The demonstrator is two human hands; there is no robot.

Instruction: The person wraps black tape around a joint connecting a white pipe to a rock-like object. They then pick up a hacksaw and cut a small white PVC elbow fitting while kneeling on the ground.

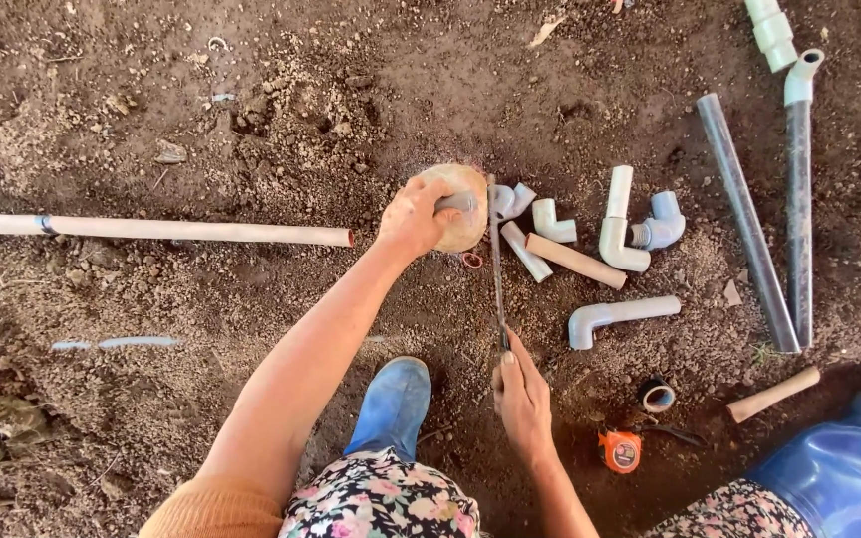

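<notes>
My left hand presses a short grey pipe piece down onto a round wooden block lying on the dirt. My right hand grips the handle end of a thin hacksaw blade, which runs away from me across the pipe piece just right of my left fingers. A grey pipe fitting sits on the far side of the blade.
A long pale pipe lies to the left. Several white elbows and pipe offcuts are scattered right of the block, with two long grey pipes beyond. An orange tape measure, a tape roll, a wooden handle and blue boots are near me.
</notes>
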